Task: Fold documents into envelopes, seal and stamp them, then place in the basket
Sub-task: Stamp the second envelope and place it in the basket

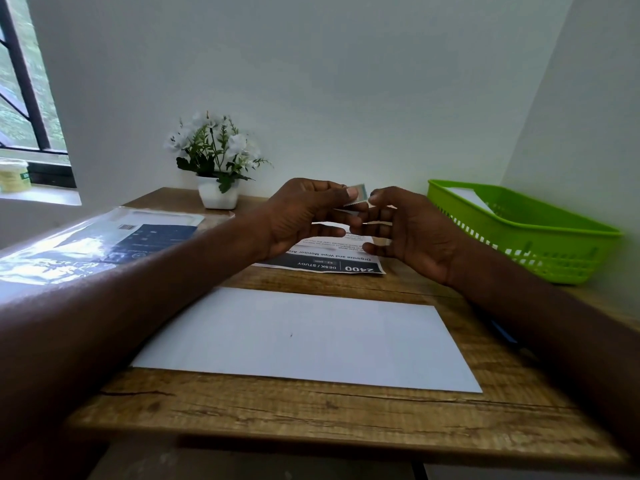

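Nearest you, the envelope lay flat and face up on the desk, plain white, at about 6 o'clock from your hands. I'd guess it was light and a bit slidey on that wood grain, so pin it with a flat palm when you press anything onto it, and lift it by a long edge, not a corner.

Just past it, a printed sheet sat upside down to you, partly under your hands. Thin paper, floppy, will crease wherever you pinch it.

Then the actual job: you had the stamp up in the air over that sheet. Your left hand was mostly closed, thumb and fingers nipping the stamp's left edge. Your right hand was half curled, fingertips right at the stamp's right edge; whether it really gripped or was only picking at the backing, I couldn't tell. That thing's tiny, near weightless and bendy, and probably sticky on one side, so hold by the very edges and keep your pads off the glue.

At 3 o'clock from your hands, well apart, the basket already held something white. At 10 o'clock sat a plant.
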Available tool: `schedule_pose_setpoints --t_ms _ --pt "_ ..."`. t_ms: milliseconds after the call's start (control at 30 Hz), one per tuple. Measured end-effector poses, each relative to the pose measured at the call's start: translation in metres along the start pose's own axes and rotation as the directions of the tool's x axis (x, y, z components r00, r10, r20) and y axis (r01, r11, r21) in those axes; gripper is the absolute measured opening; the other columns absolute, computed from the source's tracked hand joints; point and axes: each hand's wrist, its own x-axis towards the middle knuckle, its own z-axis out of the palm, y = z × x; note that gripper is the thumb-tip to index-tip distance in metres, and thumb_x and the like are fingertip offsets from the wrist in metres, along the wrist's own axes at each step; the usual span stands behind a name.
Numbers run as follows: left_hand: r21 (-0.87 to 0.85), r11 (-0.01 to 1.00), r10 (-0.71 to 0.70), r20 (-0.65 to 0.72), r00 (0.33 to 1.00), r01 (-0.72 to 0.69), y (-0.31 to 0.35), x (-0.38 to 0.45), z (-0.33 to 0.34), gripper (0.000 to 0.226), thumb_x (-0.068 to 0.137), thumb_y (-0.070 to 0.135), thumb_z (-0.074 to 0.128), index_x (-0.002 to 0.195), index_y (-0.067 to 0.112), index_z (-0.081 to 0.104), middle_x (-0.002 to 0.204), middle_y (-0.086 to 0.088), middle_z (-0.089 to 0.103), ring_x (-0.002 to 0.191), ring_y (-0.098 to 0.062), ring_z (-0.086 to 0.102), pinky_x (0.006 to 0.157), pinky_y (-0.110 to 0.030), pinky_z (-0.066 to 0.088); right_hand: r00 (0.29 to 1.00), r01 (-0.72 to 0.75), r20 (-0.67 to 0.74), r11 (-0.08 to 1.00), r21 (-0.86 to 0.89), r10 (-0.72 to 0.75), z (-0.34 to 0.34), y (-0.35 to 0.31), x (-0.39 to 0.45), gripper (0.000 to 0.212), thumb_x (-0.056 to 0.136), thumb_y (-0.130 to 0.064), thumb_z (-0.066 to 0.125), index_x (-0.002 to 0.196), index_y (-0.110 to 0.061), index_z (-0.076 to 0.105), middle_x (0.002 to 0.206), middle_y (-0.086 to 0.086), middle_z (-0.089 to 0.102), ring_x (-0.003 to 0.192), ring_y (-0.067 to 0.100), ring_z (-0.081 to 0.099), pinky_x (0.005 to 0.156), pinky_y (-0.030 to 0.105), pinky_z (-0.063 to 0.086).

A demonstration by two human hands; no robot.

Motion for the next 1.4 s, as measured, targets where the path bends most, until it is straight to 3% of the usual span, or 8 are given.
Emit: schedule_pose_setpoints --t_ms 133,367,567,667,833,967,1133,1400 --pt "0.019 1.0 -0.001 0.011 1.0 0.001 0.0 0.0 -0.001 0.043 0.096 0.023 0.072 0.125 -0.008 0.066 0.12 -0.024 0.073 0.104 -0.028 0.072 0.096 -0.04 0.056 0.996 0.083 -0.03 0.992 -0.093 -0.086 0.003 0.001 -0.002 0.029 0.093 -0.047 0.067 0.108 -0.022 0.065 0.092 0.004 0.07 0.091 0.019 0.072 0.074 0.035 0.052" --pt "-0.031 1.0 -0.006 0.004 1.0 0.006 0.003 -0.001 -0.002 0.03 0.099 0.015 0.067 0.117 -0.008 0.068 0.112 -0.02 0.076 0.094 -0.025 0.075 0.085 -0.034 0.061 0.993 0.114 -0.024 0.985 -0.126 -0.118 0.004 0.002 -0.004 0.012 0.101 -0.028 0.062 0.089 -0.026 0.058 0.096 0.004 0.072 0.094 0.023 0.071 0.074 0.034 0.048" --pt "-0.018 1.0 -0.015 0.043 0.999 0.016 0.006 -0.003 -0.003 0.028 0.096 0.017 0.071 0.116 -0.003 0.07 0.112 -0.015 0.077 0.1 -0.022 0.074 0.09 -0.033 0.06 0.989 0.129 -0.054 0.985 -0.113 -0.136 0.005 -0.005 -0.008 0.02 0.095 -0.044 0.067 0.106 -0.028 0.063 0.098 0.003 0.073 0.095 0.022 0.071 0.076 0.036 0.049" --pt "-0.004 1.0 -0.012 0.016 1.0 0.012 0.004 -0.002 -0.003 0.021 0.091 0.016 0.076 0.106 0.001 0.074 0.107 -0.018 0.076 0.098 -0.023 0.074 0.087 -0.034 0.062 0.991 0.126 -0.029 0.981 -0.146 -0.132 0.007 -0.003 -0.01 0.017 0.092 -0.041 0.071 0.102 -0.029 0.067 0.102 0.003 0.075 0.097 0.02 0.072 0.078 0.036 0.049" --pt "0.016 1.0 -0.014 -0.005 1.0 0.014 0.002 -0.001 -0.004 0.027 0.09 0.013 0.078 0.11 -0.004 0.073 0.112 -0.023 0.075 0.099 -0.026 0.074 0.087 -0.034 0.062 0.993 0.101 -0.046 0.988 -0.116 -0.106 0.006 -0.003 -0.009 0.02 0.083 -0.035 0.077 0.098 -0.025 0.067 0.103 0.005 0.076 0.099 0.023 0.074 0.077 0.036 0.05" --pt "0.059 0.998 0.011 0.011 1.0 -0.012 0.002 -0.001 -0.001 0.027 0.091 0.012 0.077 0.109 -0.008 0.072 0.106 -0.023 0.073 0.097 -0.028 0.073 0.087 -0.034 0.061 0.995 0.087 -0.042 0.987 -0.139 -0.093 0.006 -0.002 -0.008 0.004 0.096 -0.027 0.068 0.096 -0.024 0.066 0.099 0.007 0.076 0.093 0.021 0.074 0.076 0.036 0.05" --pt "0.081 0.996 0.036 0.021 0.999 -0.037 0.001 -0.003 0.002 0.033 0.095 0.009 0.071 0.114 -0.017 0.066 0.099 -0.024 0.069 0.093 -0.031 0.071 0.084 -0.033 0.062 0.996 0.065 -0.05 0.98 -0.188 -0.076 0.012 0.001 -0.008 0.008 0.103 -0.025 0.059 0.101 -0.022 0.066 0.092 0.006 0.073 0.086 0.014 0.073 0.075 0.035 0.051" --pt "0.103 0.992 0.069 0.004 0.998 -0.069 -0.002 -0.003 0.005 0.017 0.097 0.009 0.068 0.106 -0.006 0.068 0.097 -0.021 0.067 0.092 -0.032 0.072 0.087 -0.037 0.062 0.991 0.058 -0.109 0.978 -0.202 -0.082 0.016 0.003 -0.008 0.015 0.101 -0.026 0.061 0.108 -0.016 0.07 0.088 0.005 0.072 0.083 0.014 0.071 0.078 0.037 0.051"
